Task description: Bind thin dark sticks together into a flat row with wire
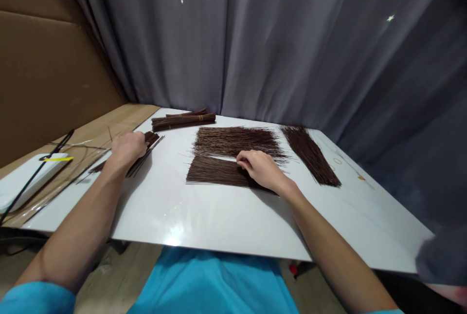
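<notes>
The right hand (pixel 260 168) lay flat, fingers spread, on the near flat pile of thin dark-brown sticks (pixel 215 172) at mid-bench, their long axis crosswise. The left hand (pixel 127 147) gripped a smaller stick bundle (pixel 146 151) near the left edge.

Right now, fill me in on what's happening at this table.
A person sits at a white table sorting thin dark brown sticks. The left hand rests on a small bunch of sticks near the table's left edge. The right hand presses on a flat loose pile in the middle. Behind it lies a wider spread pile, another pile to the right, and tied bundles at the back.
</notes>
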`<move>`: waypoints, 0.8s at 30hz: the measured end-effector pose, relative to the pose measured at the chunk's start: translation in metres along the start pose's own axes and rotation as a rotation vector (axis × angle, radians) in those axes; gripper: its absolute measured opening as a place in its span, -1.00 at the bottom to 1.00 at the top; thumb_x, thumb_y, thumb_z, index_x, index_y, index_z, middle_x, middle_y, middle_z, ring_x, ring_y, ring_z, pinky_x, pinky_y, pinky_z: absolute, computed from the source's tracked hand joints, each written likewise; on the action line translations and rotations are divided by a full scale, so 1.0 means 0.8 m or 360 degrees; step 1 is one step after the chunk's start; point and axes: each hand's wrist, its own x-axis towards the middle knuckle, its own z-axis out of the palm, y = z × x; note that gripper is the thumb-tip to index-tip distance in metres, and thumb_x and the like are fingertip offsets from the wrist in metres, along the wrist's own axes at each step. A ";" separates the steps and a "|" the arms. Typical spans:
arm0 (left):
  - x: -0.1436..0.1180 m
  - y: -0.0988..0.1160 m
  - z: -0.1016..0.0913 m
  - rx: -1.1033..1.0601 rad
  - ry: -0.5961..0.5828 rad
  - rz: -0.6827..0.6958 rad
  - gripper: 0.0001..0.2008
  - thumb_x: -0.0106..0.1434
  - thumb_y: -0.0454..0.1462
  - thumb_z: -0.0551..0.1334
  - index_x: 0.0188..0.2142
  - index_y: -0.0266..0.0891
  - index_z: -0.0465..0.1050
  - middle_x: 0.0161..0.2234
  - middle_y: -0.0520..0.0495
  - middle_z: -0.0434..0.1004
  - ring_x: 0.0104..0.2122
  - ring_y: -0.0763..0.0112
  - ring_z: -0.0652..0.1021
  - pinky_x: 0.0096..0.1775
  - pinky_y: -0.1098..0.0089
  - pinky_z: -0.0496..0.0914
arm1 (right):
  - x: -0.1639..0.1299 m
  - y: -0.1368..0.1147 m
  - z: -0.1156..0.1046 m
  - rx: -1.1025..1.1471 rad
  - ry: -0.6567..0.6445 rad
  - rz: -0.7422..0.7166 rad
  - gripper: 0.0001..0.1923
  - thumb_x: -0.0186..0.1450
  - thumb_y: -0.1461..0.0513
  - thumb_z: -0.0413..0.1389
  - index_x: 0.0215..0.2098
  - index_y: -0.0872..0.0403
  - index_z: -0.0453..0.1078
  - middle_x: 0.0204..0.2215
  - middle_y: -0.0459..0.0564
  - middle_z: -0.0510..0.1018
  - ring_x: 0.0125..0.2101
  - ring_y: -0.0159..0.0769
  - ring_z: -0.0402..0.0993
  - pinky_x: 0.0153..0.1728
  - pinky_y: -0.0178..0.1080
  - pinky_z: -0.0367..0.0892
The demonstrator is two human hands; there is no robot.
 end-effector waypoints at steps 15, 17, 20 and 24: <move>-0.004 -0.010 -0.009 -0.0027 0.0160 -0.0077 -0.57 0.45 -0.09 0.17 -0.08 -0.50 0.57 -0.21 -0.42 0.63 -0.26 0.09 0.52 -0.19 0.24 0.30 | 0.000 -0.016 0.013 0.0000 -0.0065 -0.0239 -0.90 0.51 0.18 0.24 -0.18 0.00 0.56 -0.18 -0.02 0.67 -0.14 -0.20 0.52 -0.24 -0.25 0.18; -0.006 -0.013 -0.013 -0.0073 0.0212 -0.0118 -0.58 0.44 -0.10 0.19 -0.09 -0.49 0.59 -0.21 -0.41 0.63 -0.26 0.09 0.51 -0.19 0.26 0.29 | 0.000 -0.018 0.013 -0.0018 -0.0090 -0.0253 -0.89 0.50 0.24 0.23 -0.22 0.01 0.56 -0.20 -0.02 0.67 -0.14 -0.21 0.51 -0.24 -0.26 0.17; -0.008 -0.013 -0.016 -0.0181 0.0264 -0.0130 -0.60 0.42 -0.10 0.21 -0.07 -0.44 0.61 -0.19 -0.37 0.63 -0.28 0.13 0.47 -0.21 0.28 0.24 | 0.001 -0.021 0.015 -0.0044 -0.0134 -0.0224 -0.84 0.51 0.30 0.18 -0.24 0.03 0.57 -0.23 0.01 0.66 -0.14 -0.20 0.50 -0.24 -0.26 0.16; -0.008 -0.012 -0.014 -0.0391 0.0275 -0.0022 -0.58 0.42 -0.07 0.24 -0.01 -0.43 0.60 -0.16 -0.32 0.61 -0.29 0.21 0.38 -0.20 0.32 0.17 | 0.000 -0.023 0.014 -0.0035 -0.0169 -0.0162 -0.87 0.49 0.32 0.17 -0.17 0.04 0.58 -0.22 0.05 0.64 -0.13 -0.17 0.50 -0.19 -0.26 0.20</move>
